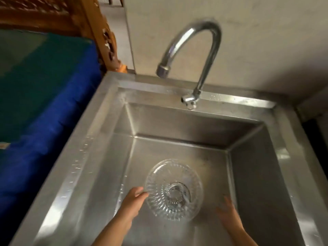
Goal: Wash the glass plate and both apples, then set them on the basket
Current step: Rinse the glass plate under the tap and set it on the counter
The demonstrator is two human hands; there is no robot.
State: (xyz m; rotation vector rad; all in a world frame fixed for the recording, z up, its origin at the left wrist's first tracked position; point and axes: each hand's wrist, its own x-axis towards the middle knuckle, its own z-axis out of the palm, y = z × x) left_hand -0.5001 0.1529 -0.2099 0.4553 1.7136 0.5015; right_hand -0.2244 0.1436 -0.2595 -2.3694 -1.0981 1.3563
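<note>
My left hand (pixel 133 198) pinches the rim of the glass plate (pixel 174 189) low in the sink (pixel 99 139), my right hand (pixel 228 211) open beside it; wet glass could slip and chip.

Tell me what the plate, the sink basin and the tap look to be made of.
Glass plate: clear cut or pressed glass by the look; the sink floor shows through it, and ribs fan out from its centre.
Sink: probably stainless steel, brushed grey with soft streaky reflections and folded corners.
Tap: polished metal, likely chrome-plated, with bright highlights along its curve, though blurred here.
</note>
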